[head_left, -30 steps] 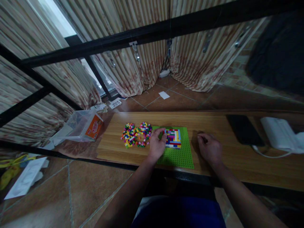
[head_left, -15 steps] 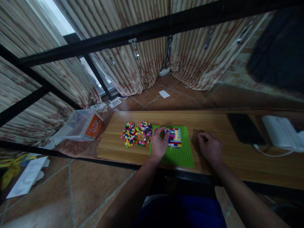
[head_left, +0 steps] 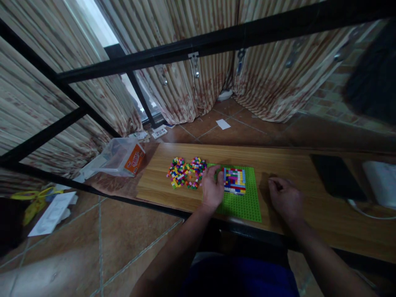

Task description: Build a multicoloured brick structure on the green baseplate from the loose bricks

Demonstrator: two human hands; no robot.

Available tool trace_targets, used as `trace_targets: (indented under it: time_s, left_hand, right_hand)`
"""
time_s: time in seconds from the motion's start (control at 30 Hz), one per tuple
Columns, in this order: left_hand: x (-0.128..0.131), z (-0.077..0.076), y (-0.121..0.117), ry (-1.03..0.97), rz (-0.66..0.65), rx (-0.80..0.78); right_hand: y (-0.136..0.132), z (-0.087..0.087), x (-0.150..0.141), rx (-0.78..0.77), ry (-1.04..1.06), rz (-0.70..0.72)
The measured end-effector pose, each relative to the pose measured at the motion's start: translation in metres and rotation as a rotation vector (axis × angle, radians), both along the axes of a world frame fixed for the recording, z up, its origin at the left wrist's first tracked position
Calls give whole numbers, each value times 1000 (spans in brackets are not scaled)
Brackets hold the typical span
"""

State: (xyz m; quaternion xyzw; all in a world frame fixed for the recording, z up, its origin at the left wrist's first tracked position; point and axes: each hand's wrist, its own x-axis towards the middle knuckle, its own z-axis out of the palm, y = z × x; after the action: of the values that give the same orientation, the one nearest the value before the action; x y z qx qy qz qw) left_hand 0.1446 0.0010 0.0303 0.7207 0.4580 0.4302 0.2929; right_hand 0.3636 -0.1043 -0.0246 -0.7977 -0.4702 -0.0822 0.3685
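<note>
My left hand (head_left: 213, 189) hovers over the left side of a green studded baseplate (head_left: 244, 210), its thumb and fingers apart with nothing visible between them. Just right of its fingertips, a block of multicoloured building bricks (head_left: 235, 180) is fixed on the plate in rows. To the left of the hand lies a loose pile of small coloured bricks (head_left: 177, 175), partly ring-shaped. My right hand (head_left: 286, 199) rests on the wooden board right of the baseplate, fingers curled and thumb against the index finger. Whatever may be in that curl is hidden.
A black phone (head_left: 337, 177) with a white cable and a white box-shaped device (head_left: 382, 183) lie on the right of the wooden board (head_left: 287, 159). Beyond its left end stands a clear plastic tub (head_left: 116, 154) with an orange label. A black metal bar (head_left: 216, 44) crosses above.
My left hand has drawn slightly left from the brick block, and its thumb and fingers look wider apart. The right hand stays curled in place. The whole view has swung left.
</note>
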Motion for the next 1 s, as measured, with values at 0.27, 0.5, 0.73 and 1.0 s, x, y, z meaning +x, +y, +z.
trace_targets:
  time_s: [0.27, 0.5, 0.73, 1.0]
  left_hand:
    - [-77, -4, 8, 368, 61, 128]
    - [-76, -5, 3, 687, 85, 189]
    - [-71, -3, 5, 658, 44, 220]
    - [-48, 13, -4, 336, -130, 17]
  right_hand:
    - [0, -2, 2, 16, -4, 10]
    - [-1, -3, 2, 17, -13, 10]
    - [0, 1, -2, 11, 25, -13]
    - [1, 1, -1, 1, 30, 8]
